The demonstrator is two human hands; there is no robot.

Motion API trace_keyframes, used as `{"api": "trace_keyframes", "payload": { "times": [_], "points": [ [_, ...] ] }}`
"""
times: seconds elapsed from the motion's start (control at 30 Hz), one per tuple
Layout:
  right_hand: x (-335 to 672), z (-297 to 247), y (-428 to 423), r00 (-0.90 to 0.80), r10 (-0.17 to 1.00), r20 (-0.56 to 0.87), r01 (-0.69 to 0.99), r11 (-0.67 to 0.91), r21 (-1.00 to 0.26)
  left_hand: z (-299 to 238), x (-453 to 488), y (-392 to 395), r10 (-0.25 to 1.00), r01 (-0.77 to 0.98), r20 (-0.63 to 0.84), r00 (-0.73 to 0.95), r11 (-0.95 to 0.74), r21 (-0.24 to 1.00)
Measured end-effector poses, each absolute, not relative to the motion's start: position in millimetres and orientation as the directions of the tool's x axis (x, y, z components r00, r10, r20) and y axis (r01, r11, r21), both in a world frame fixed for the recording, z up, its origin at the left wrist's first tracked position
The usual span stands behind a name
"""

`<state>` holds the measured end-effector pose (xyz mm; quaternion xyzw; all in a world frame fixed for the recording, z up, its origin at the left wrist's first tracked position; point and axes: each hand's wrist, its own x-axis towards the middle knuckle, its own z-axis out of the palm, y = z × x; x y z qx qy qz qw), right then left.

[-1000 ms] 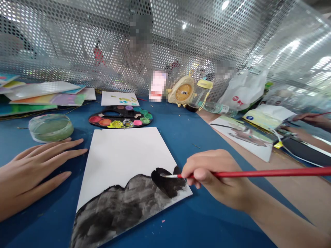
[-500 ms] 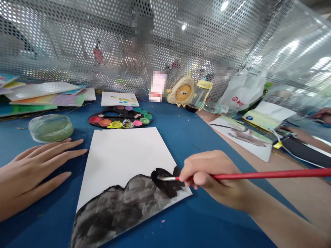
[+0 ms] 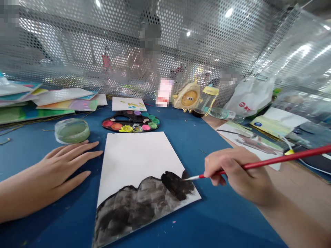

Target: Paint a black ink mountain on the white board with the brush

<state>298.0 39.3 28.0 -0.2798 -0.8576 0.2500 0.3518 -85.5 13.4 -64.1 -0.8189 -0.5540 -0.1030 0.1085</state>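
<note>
A white painting board (image 3: 137, 155) lies on the blue table, its lower part covered with black and grey paint in hill-like shapes. My right hand (image 3: 238, 175) grips a red-handled paintbrush (image 3: 279, 159) between thumb and fingers. The brush tip meets the dark black patch at the board's right side. Flat on the table, with fingers spread, my left hand (image 3: 69, 167) rests left of the board and holds nothing. Just beyond its fingertips stands a round clear tub (image 3: 72, 131) of murky greenish water. Behind the board lies a black oval palette (image 3: 121, 117) with several paint colours.
Stacked painted sheets (image 3: 67, 100) lie at the back left. A small paint-dabbed card (image 3: 129, 103) sits behind the palette. Along the perforated screen stand a phone (image 3: 164, 91), a yellow fan (image 3: 188, 98), a bottle (image 3: 205, 100) and a white bag (image 3: 252, 96). Another painting (image 3: 250, 139) lies right.
The brush tip has moved rightward across the black patch, and its handle is tilted up more. The black patch looks fuller. My left hand stays flat; the whole view has shifted.
</note>
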Motion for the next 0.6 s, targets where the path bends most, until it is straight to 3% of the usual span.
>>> {"api": "trace_keyframes", "payload": {
  "times": [0.07, 0.2, 0.37, 0.6],
  "points": [
    [294, 31, 41, -0.527, 0.727, 0.44, 0.348, 0.657, -0.669, -61, -87, 13, 0.896, 0.92, 0.21, 0.392, -0.387, -0.069],
    [266, 45, 57, -0.443, 0.823, 0.356, 0.357, 0.526, -0.772, -48, -85, 12, 0.919, 0.922, 0.128, 0.373, -0.383, 0.061],
    [205, 64, 112, -0.48, 0.82, 0.311, 0.389, 0.517, -0.762, -42, -83, 13, 0.916, 0.912, 0.144, 0.374, -0.391, 0.124],
    [113, 58, 199, -0.441, 0.878, 0.185, 0.581, 0.437, -0.687, -34, -82, 7, 0.922, 0.912, 0.129, 0.364, -0.381, 0.153]
  ]
}}
